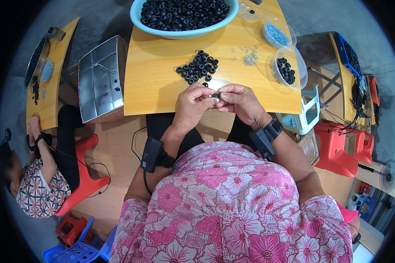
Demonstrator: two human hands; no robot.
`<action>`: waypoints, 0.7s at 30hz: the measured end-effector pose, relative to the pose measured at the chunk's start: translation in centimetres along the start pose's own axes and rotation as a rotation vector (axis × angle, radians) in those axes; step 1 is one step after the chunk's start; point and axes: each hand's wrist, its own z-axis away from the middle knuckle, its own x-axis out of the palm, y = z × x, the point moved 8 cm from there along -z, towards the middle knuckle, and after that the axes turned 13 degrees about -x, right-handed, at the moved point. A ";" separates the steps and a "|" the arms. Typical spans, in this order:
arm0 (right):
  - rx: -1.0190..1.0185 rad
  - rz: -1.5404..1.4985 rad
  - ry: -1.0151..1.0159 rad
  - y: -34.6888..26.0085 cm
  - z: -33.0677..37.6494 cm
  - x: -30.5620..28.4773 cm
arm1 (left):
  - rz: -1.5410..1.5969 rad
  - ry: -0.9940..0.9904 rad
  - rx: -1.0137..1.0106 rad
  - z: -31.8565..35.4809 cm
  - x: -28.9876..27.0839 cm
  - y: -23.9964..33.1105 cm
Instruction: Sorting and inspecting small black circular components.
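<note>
Close to the table's near edge, my two hands meet fingertip to fingertip over one small black ring-shaped piece point(216, 95). My left hand point(192, 106) pinches it between thumb and fingers. From the other side, my right hand point(243, 104) has its thumb and fingers closed at the same piece. My fingers partly cover it, and any smaller part between them cannot be made out. Just beyond my hands lies a loose pile of black ring-shaped pieces point(198, 66). To the right of that pile, small clear bits point(250, 58) are scattered on the yellow wooden table point(153, 87).
A light-blue basin point(184, 33) heaped with black pieces stands at the far side. Clear tubs hold light-blue bits point(276, 34) and black pieces point(286, 71) at the right. A lined carton point(102, 79) is left of the table. Another person point(44, 175) sits further left.
</note>
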 end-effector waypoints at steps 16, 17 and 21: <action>0.152 -0.097 -0.369 0.4 0.0 1.0 | -0.002 -0.038 0.008 0.0 0.1 0.2; 0.152 -0.097 -0.369 0.4 -0.1 0.9 | -0.002 -0.038 0.008 0.0 0.0 0.3; 0.163 -0.062 -0.377 0.7 -0.2 0.6 | -0.026 -0.085 -0.016 -0.2 0.2 0.3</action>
